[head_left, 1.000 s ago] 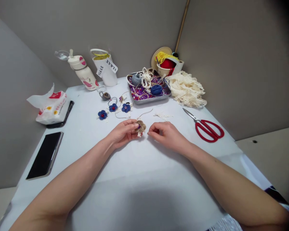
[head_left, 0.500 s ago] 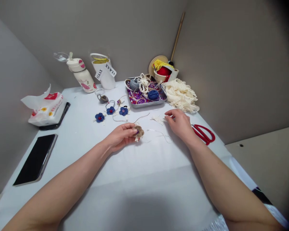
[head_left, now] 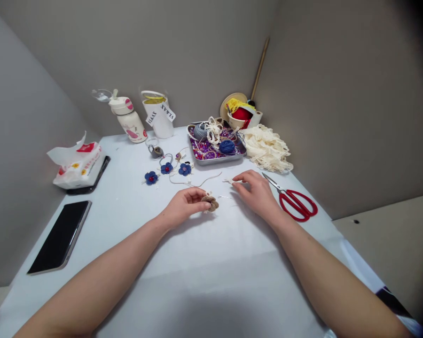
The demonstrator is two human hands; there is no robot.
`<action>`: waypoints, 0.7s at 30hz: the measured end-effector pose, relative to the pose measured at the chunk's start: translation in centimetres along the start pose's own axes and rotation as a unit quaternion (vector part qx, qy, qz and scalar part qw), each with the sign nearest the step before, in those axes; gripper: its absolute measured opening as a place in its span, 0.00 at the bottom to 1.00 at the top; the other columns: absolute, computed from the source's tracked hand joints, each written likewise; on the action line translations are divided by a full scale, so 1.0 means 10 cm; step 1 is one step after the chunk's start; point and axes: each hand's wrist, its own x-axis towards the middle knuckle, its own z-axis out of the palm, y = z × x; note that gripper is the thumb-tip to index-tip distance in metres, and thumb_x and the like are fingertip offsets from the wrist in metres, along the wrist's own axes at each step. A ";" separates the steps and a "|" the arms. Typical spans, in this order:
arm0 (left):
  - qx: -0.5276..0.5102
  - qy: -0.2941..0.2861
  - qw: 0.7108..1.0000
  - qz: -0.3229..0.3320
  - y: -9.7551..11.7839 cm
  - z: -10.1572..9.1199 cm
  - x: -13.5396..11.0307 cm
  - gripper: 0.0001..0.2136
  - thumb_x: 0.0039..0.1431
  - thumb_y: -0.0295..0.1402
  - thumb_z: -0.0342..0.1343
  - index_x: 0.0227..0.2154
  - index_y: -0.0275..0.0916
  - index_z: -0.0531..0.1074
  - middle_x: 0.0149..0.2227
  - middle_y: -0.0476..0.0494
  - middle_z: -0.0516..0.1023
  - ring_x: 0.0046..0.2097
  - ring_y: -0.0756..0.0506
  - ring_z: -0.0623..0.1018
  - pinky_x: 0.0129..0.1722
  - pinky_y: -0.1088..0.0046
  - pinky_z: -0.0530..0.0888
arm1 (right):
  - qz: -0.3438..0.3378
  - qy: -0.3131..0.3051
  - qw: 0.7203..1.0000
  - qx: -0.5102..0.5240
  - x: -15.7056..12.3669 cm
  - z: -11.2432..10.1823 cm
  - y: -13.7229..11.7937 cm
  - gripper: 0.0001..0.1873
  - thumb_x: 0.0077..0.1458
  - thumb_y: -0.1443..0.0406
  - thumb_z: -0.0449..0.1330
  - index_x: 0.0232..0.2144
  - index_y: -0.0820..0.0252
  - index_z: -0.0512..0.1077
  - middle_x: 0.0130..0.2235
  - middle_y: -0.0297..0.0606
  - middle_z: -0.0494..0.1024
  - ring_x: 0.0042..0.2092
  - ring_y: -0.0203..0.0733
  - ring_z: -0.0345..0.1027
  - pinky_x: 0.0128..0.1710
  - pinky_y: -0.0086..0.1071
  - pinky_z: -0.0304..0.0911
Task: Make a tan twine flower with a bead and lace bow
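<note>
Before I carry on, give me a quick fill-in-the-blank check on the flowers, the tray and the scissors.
1. The brown flower is held in the person's ____ hand.
2. Lying on the table are ____ blue flowers.
3. Near the front of the metal tray, the yarn ball is coloured ____.
4. The scissors have handles coloured ____.

Missing words: left; three; blue; red.

I see a tan flower, blue flowers at left with red or pink centres, purple-and-red beads far off, cream lace and red scissor handles right.
</note>
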 end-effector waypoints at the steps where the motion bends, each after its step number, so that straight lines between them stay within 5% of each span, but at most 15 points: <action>1: 0.010 -0.004 1.000 0.006 0.01 0.01 -0.01 0.15 0.43 0.33 0.71 0.34 0.34 0.75 0.35 0.42 0.82 0.36 0.47 0.80 0.44 0.67 0.72 | -0.006 -0.004 1.000 0.009 -0.01 0.00 -0.03 0.06 0.59 0.62 0.58 0.36 0.55 0.74 0.41 0.39 0.77 0.45 0.47 0.70 0.47 0.42 0.59; 21: 0.010 0.017 1.000 0.018 -0.06 -0.02 0.01 0.14 0.47 0.33 0.70 0.35 0.36 0.74 0.36 0.44 0.81 0.38 0.47 0.79 0.44 0.68 0.73 | -0.029 -0.042 0.997 0.065 0.00 -0.06 -0.21 0.05 0.60 0.63 0.58 0.37 0.55 0.74 0.41 0.39 0.78 0.46 0.46 0.71 0.49 0.43 0.60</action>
